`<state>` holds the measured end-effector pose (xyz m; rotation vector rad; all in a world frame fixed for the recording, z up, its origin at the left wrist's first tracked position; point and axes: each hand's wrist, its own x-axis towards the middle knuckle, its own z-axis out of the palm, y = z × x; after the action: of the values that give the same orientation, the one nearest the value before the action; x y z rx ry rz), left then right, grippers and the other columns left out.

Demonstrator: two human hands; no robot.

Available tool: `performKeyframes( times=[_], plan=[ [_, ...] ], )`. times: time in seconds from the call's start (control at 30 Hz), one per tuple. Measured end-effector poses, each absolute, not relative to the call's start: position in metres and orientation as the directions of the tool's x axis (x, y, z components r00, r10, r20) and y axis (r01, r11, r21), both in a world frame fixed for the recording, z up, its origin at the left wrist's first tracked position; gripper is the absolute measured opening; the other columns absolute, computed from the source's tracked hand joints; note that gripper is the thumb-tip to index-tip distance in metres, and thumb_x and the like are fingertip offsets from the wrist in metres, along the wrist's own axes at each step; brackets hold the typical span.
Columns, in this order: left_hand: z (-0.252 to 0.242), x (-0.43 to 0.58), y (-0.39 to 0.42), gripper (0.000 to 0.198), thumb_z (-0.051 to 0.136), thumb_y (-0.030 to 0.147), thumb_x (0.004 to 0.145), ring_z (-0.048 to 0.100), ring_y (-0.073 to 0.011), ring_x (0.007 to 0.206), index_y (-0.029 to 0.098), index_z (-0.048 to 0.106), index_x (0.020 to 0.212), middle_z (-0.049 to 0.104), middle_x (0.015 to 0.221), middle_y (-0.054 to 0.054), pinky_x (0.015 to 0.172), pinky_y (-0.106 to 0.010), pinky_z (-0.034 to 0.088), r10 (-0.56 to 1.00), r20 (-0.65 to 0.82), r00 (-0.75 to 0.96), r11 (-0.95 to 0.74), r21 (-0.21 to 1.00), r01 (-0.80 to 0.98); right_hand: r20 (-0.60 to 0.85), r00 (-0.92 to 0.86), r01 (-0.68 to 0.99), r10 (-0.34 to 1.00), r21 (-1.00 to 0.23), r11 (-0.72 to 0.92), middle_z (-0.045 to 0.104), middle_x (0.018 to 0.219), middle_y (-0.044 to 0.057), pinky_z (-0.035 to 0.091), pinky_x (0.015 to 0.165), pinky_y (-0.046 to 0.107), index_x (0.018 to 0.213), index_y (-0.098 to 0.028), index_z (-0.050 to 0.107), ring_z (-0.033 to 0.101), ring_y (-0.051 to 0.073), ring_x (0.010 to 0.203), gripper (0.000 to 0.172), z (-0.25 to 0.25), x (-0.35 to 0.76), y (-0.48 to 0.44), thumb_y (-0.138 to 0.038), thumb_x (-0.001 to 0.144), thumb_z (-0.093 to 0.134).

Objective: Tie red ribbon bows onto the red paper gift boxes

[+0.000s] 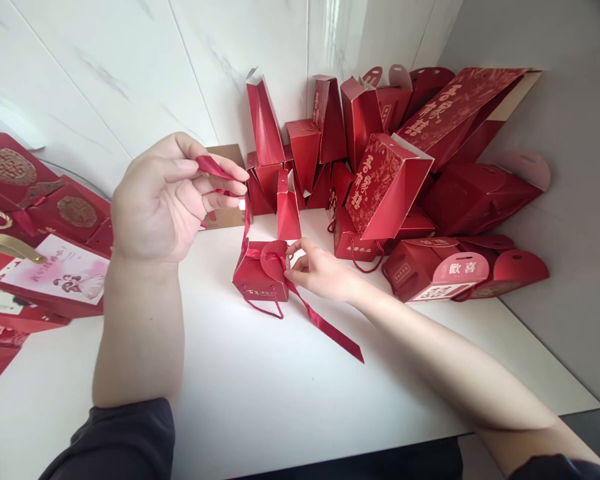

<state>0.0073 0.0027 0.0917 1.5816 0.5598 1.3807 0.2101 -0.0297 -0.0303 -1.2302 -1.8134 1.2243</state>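
Note:
A small red gift box (261, 277) with a twisted cord handle stands on the white table, a red ribbon (330, 327) running across its top. Raised to the left above the box, my left hand (173, 190) pinches one end of that ribbon between thumb and fingers. My right hand (315, 270) is at the box's right side, its thumb and fingertips closed at the rounded flap by the ribbon. The ribbon's other end trails from there over the table toward the front right. What exactly lies between the right fingertips is hidden.
Several red gift boxes (375, 187) are stacked behind and to the right, close to the tiled wall. More boxes (55, 273) with printed cards lie at the left. A brown cardboard box (225, 217) stands behind my left hand. The white tabletop (260, 387) extends in front.

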Motion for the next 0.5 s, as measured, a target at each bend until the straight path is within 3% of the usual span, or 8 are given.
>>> performKeyframes(
  times=[0.13,0.23,0.33,0.4,0.5],
  plan=[
    [0.092,0.009,0.001,0.017,0.044,0.008,0.077,0.068,-0.0195,0.068,0.013,0.060,0.073,0.074,0.078,-0.010,0.054,-0.027,0.052,0.812,0.540,0.222,-0.497,0.839,-0.223,0.009,-0.390,0.203,0.921,-0.975,0.095,0.056,0.066,-0.008,0.038,0.058,0.024,0.097,-0.023,0.047,0.048,0.011,0.057,0.024,-0.041,0.204,-0.026,-0.017,0.075,0.053],
    [0.093,0.010,-0.001,0.019,0.043,0.007,0.077,0.067,-0.0176,0.068,0.014,0.061,0.074,0.074,0.078,-0.008,0.053,-0.026,0.052,0.815,0.554,0.168,-0.518,0.828,-0.215,-0.075,-0.384,0.026,0.920,-0.997,-0.070,0.053,0.064,-0.007,0.044,0.061,0.025,0.094,-0.021,0.048,0.053,0.011,0.059,0.020,-0.043,0.205,-0.019,-0.019,0.076,0.057],
    [0.092,0.011,-0.002,0.022,0.046,0.002,0.067,0.067,-0.0169,0.070,0.014,0.062,0.076,0.073,0.079,-0.006,0.056,-0.026,0.053,0.799,0.581,0.157,-0.541,0.808,-0.233,-0.126,-0.449,-0.168,0.884,-0.961,-0.222,0.057,0.068,-0.004,0.047,0.059,0.025,0.094,-0.020,0.053,0.055,0.010,0.058,0.019,-0.031,0.214,-0.015,-0.026,0.079,0.064],
    [0.091,0.011,-0.001,0.028,0.045,-0.001,0.061,0.067,-0.0165,0.070,0.014,0.062,0.077,0.074,0.079,-0.005,0.059,-0.027,0.054,0.785,0.600,0.153,-0.561,0.794,-0.235,-0.060,-0.537,-0.284,0.842,-0.927,-0.247,0.059,0.070,-0.003,0.047,0.057,0.024,0.096,-0.019,0.057,0.052,0.009,0.055,0.023,-0.017,0.224,-0.016,-0.032,0.081,0.068],
    [0.090,0.010,-0.002,0.031,0.045,-0.003,0.061,0.066,-0.0144,0.068,0.016,0.062,0.079,0.074,0.080,-0.002,0.061,-0.025,0.055,0.777,0.618,0.122,-0.586,0.780,-0.217,0.038,-0.626,-0.283,0.779,-0.942,-0.182,0.060,0.069,-0.005,0.046,0.055,0.022,0.105,-0.020,0.061,0.049,0.007,0.052,0.031,0.006,0.239,-0.023,-0.028,0.078,0.075]
  ],
)
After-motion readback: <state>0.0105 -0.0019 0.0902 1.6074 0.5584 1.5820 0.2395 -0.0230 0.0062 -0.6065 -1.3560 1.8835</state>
